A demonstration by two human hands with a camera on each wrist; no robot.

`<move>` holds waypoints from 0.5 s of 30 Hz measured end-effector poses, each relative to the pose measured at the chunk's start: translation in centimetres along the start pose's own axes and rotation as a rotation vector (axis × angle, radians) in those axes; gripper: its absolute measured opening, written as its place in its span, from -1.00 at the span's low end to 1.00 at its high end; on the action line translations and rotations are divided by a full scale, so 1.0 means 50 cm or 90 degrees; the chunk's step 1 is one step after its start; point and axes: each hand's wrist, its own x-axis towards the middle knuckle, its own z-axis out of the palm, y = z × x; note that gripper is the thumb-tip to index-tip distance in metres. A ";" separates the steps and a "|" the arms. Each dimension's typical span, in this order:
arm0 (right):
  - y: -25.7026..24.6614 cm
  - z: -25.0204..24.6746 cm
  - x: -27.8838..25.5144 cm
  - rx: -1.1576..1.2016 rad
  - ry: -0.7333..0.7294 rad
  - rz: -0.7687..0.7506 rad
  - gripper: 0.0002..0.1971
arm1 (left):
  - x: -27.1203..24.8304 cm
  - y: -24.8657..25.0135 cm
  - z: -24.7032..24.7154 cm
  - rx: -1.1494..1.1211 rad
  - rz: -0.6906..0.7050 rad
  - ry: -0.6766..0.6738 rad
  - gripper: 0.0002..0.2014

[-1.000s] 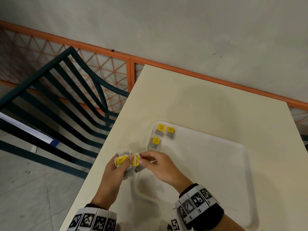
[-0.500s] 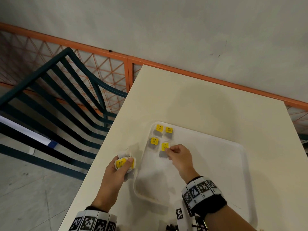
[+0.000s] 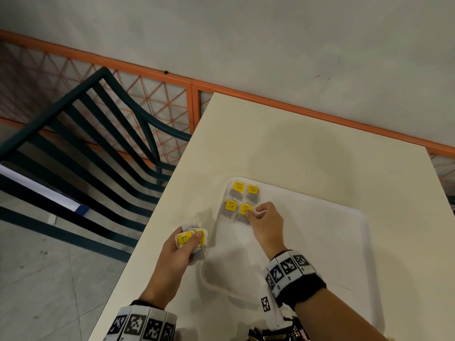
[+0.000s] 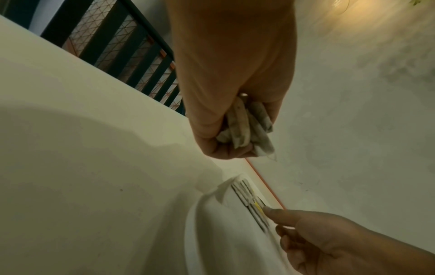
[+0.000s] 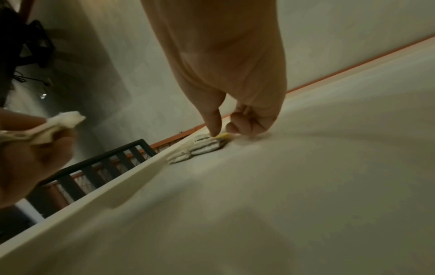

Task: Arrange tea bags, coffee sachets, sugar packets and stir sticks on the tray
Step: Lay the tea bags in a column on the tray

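Holding a bundle of tea bags point(image 3: 190, 238) curled in my left hand point(image 3: 176, 257) beside the tray point(image 3: 354, 244), as before. My right hand point(image 3: 267, 223), earlier pinching at the bundle, now presses a fingertip on the fourth tea bag point(image 3: 243, 212) in the tray's far-left corner, other fingers curled. Dark sachets point(image 3: 278, 335) lie by my right wrist.

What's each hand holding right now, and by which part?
Left hand grips a bunch of tea bags, thumb across the yellow tags. Right hand holds nothing; its fingertip presses the yellow tag of the fourth tea bag on the tray.
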 end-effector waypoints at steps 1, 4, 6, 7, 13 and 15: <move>-0.004 -0.002 -0.010 -0.001 -0.006 -0.028 -0.82 | -0.001 0.001 0.001 0.003 0.001 -0.002 -0.83; -0.029 -0.005 -0.053 0.020 -0.071 -0.090 -0.86 | -0.007 0.004 0.005 0.026 0.013 -0.017 -0.82; -0.046 -0.003 -0.082 0.059 -0.156 -0.109 -0.88 | -0.012 0.007 0.007 0.048 0.024 -0.028 -0.83; -0.054 -0.003 -0.095 0.078 -0.203 -0.112 -0.90 | -0.014 0.009 0.009 0.060 0.029 -0.035 -0.83; -0.077 -0.009 -0.133 0.120 -0.340 -0.132 -0.85 | -0.023 0.013 0.015 0.114 0.002 -0.078 -0.85; -0.078 -0.011 -0.135 0.151 -0.322 -0.109 -0.94 | -0.024 0.008 0.011 0.125 -0.015 -0.071 -0.84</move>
